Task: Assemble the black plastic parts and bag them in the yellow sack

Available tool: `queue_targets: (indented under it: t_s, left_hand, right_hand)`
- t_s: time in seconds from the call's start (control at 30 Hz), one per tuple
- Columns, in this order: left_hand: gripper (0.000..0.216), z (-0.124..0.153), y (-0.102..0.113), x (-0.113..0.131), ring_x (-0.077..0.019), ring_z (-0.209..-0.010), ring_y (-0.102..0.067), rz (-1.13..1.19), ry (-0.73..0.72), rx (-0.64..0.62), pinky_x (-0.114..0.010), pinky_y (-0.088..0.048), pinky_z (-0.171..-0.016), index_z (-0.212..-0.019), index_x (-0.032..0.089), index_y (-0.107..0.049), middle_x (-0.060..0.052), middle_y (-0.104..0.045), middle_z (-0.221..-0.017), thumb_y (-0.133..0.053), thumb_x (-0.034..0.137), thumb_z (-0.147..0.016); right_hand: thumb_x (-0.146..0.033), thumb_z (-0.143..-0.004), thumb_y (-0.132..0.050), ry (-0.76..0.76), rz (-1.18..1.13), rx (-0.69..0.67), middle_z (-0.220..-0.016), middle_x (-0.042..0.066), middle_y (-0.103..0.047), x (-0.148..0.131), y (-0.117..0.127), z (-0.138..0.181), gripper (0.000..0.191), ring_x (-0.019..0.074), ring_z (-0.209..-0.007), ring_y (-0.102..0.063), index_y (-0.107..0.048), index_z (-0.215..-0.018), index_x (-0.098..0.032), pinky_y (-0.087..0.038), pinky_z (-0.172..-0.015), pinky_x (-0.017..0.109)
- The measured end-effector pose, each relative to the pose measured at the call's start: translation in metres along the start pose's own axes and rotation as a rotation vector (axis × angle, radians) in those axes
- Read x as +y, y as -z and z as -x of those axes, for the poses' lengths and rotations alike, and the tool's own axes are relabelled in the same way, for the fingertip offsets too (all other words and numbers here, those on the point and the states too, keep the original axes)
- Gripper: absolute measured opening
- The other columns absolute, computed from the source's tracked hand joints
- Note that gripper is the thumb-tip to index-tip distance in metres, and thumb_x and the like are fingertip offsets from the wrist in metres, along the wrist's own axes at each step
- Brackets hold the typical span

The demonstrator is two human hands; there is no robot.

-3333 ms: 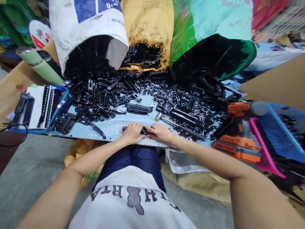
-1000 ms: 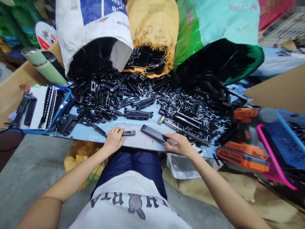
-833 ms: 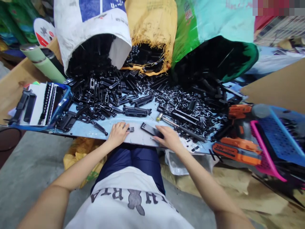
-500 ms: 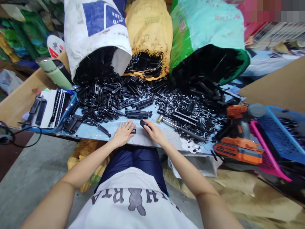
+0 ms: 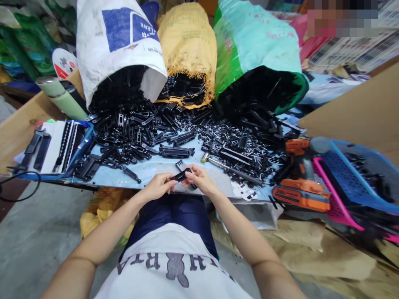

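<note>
At the table's front edge, a small black plastic part [image 5: 180, 176] is held between my two hands. My left hand [image 5: 158, 185] pinches its left end with the fingertips. My right hand [image 5: 200, 180] has its fingers closed round the right end, which they partly cover. Another black part with a slotted end [image 5: 180, 165] lies on the table just beyond, running under the hands. A hammer [image 5: 230, 167] rests to the right of my right hand. Behind my hands lies a longer black hinge-like part [image 5: 176, 151].
Heaped black parts [image 5: 134, 128] and loose pins [image 5: 218, 137] cover the back, below white [image 5: 121, 41], yellow [image 5: 187, 41] and green [image 5: 258, 41] sacks. An orange cordless drill [image 5: 301, 195] and blue basket [image 5: 358, 174] stand right. A blue tray [image 5: 79, 155] sits left.
My left hand has gone from lying flat on the table to pinching a black part together with my right hand. A slotted black part now shows beyond them. The view has shifted slightly.
</note>
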State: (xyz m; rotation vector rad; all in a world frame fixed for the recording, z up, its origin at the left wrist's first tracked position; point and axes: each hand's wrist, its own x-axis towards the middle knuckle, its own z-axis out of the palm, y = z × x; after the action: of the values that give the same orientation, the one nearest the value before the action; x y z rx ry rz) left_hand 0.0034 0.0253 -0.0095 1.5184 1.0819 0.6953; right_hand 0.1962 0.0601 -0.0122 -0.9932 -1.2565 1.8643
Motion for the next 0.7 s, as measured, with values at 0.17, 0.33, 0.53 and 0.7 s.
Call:
queue_targets:
  t_s: [0.17, 0.33, 0.53, 0.7]
  left_hand:
    - [0.024, 0.016, 0.006, 0.008, -0.0068, -0.047, -0.050, 0.168, 0.019, -0.135, -0.018, -0.041, -0.047, -0.084, 0.012, -0.061, 0.000, -0.061, -0.060, -0.055, 0.036, -0.082]
    - [0.026, 0.011, -0.005, 0.010, -0.0078, -0.044, -0.052, -0.012, 0.032, 0.069, -0.019, -0.042, -0.046, -0.090, 0.016, -0.065, 0.001, -0.060, -0.061, -0.052, 0.037, -0.084]
    - [0.038, 0.012, 0.010, -0.009, -0.0221, -0.089, -0.064, -0.476, 0.050, 0.380, -0.034, -0.051, -0.078, -0.107, 0.016, -0.059, -0.011, -0.066, -0.099, -0.042, 0.041, -0.086]
    - [0.063, 0.035, 0.068, -0.017, -0.0365, -0.086, -0.063, -1.003, 0.718, 0.588, -0.047, -0.047, -0.074, -0.098, 0.012, -0.062, -0.019, -0.066, -0.086, -0.027, 0.063, -0.085]
  right_hand:
    - [-0.056, -0.067, -0.070, -0.056, -0.114, -0.124, -0.063, 0.000, -0.066, 0.005, 0.002, 0.009, 0.044, 0.0156, -0.056, -0.065, -0.051, -0.082, -0.020, -0.051, -0.053, 0.027]
    - [-0.049, -0.075, -0.065, 0.168, 0.104, 0.069, -0.069, 0.000, -0.065, 0.021, -0.009, 0.018, 0.035, 0.0151, -0.062, -0.064, -0.050, -0.087, -0.021, -0.052, -0.062, 0.030]
    - [-0.044, -0.079, -0.061, 0.612, 0.695, 0.825, -0.081, 0.004, -0.060, -0.026, 0.065, 0.052, 0.027, 0.0152, -0.069, -0.058, -0.057, -0.090, -0.020, -0.048, -0.064, 0.030]
    - [-0.041, -0.076, -0.065, 0.617, 1.060, 1.872, -0.085, 0.013, -0.062, -0.122, 0.246, 0.150, 0.030, 0.0191, -0.075, -0.059, -0.059, -0.091, -0.015, -0.045, -0.072, 0.034]
